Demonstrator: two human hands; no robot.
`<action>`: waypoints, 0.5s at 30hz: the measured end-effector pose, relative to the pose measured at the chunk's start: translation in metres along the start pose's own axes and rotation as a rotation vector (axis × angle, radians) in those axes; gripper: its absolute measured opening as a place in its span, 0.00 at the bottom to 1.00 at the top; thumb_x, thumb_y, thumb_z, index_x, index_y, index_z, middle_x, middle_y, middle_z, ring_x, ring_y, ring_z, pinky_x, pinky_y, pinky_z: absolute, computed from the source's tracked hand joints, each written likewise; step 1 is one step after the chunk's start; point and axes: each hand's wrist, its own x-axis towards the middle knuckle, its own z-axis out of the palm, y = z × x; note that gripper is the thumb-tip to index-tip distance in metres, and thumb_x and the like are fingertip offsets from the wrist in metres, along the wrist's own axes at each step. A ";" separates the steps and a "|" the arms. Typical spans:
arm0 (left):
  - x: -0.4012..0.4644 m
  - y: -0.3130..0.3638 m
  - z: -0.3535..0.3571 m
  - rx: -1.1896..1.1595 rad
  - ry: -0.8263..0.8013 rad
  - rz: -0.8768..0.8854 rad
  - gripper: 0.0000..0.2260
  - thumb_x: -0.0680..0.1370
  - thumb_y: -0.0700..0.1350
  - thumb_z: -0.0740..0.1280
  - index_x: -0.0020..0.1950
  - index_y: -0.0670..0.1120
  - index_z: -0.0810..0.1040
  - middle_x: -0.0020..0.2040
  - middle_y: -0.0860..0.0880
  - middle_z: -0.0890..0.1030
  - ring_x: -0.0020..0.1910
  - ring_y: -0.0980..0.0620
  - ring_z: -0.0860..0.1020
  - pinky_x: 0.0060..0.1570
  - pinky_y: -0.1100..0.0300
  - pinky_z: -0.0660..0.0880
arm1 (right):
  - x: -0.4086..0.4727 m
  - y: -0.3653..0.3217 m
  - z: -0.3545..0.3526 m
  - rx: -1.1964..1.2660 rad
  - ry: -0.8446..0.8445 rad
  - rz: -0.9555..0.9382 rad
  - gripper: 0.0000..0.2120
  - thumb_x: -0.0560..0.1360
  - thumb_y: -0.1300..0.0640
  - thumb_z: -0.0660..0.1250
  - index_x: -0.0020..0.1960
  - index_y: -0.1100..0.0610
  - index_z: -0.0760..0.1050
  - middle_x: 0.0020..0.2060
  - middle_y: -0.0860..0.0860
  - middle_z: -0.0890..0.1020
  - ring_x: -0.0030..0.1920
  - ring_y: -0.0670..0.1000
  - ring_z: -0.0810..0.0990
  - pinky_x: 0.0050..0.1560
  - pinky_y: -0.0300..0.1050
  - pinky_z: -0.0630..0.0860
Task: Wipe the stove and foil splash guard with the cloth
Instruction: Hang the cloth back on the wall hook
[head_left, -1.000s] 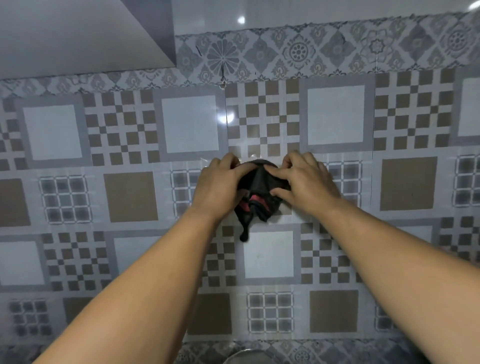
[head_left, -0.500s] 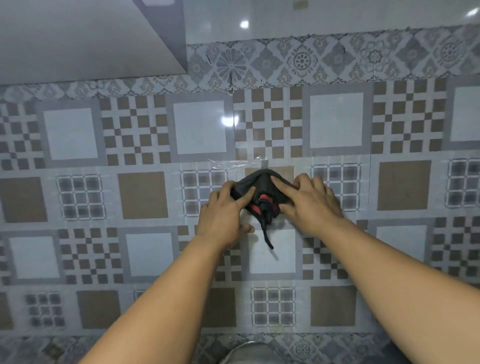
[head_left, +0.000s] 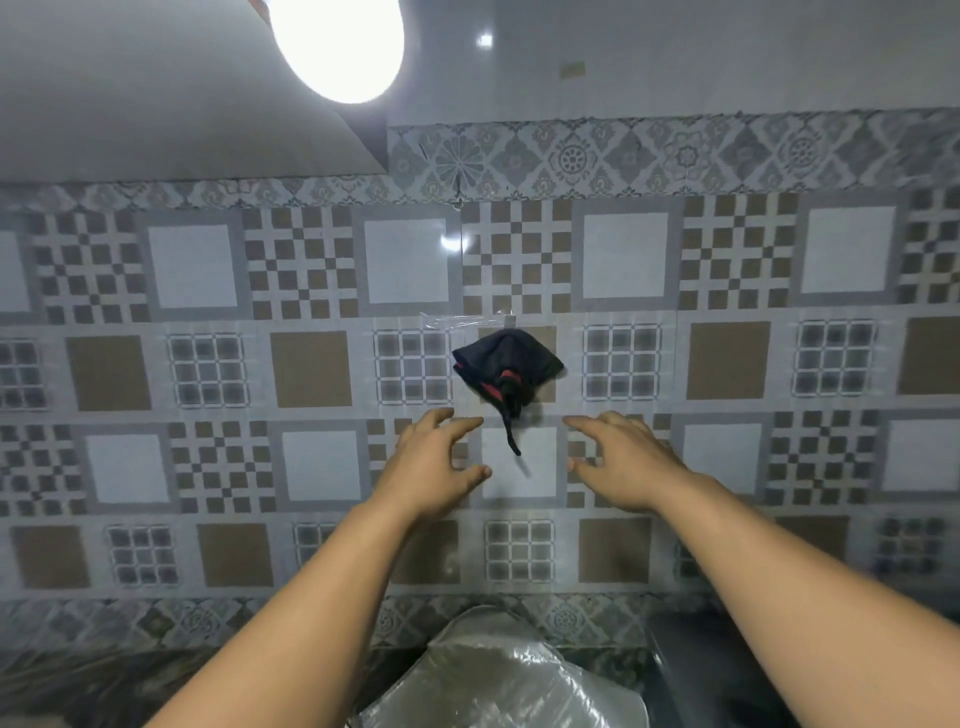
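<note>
Both hands, left (head_left: 434, 465) and right (head_left: 621, 460), have let go, fingers spread below the cloth (head_left: 506, 371) left hanging on the tiled wall (head_left: 727, 364).

A home kitchen: patterned wall tiles (head_left: 405, 260), a foil-covered splash guard (head_left: 498, 675), and a lit lamp (head_left: 337, 47) overhead.

No text, label, brand, number or sign can be read anywhere in the view. The wall tiles (head_left: 405, 260) carry only printed patterns of squares, checks and flowers, with no letters. The dark cloth (head_left: 506, 366) hanging on the wall shows a red band but no legible tag or logo. A small pale patch (head_left: 571, 69) high on the wall is too blurred to tell whether anything is written on it.
</note>
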 end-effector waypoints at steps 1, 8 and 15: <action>-0.009 0.005 -0.003 -0.006 -0.005 -0.007 0.29 0.76 0.56 0.71 0.75 0.57 0.68 0.77 0.48 0.64 0.75 0.44 0.62 0.72 0.46 0.64 | -0.009 -0.001 -0.002 0.018 -0.024 0.009 0.30 0.78 0.44 0.61 0.77 0.42 0.57 0.74 0.51 0.64 0.74 0.57 0.60 0.71 0.58 0.63; -0.080 0.047 -0.028 -0.081 0.002 -0.076 0.29 0.76 0.55 0.71 0.76 0.55 0.68 0.73 0.47 0.70 0.72 0.46 0.67 0.71 0.48 0.66 | -0.078 -0.007 -0.017 0.098 -0.108 0.007 0.31 0.76 0.44 0.64 0.77 0.44 0.60 0.74 0.53 0.65 0.73 0.58 0.63 0.70 0.58 0.65; -0.173 0.076 -0.045 -0.073 0.009 -0.184 0.28 0.76 0.55 0.71 0.76 0.56 0.67 0.74 0.49 0.70 0.73 0.47 0.67 0.72 0.46 0.66 | -0.148 -0.019 -0.021 0.163 -0.174 -0.083 0.30 0.76 0.45 0.64 0.76 0.44 0.61 0.73 0.52 0.68 0.73 0.56 0.65 0.70 0.58 0.66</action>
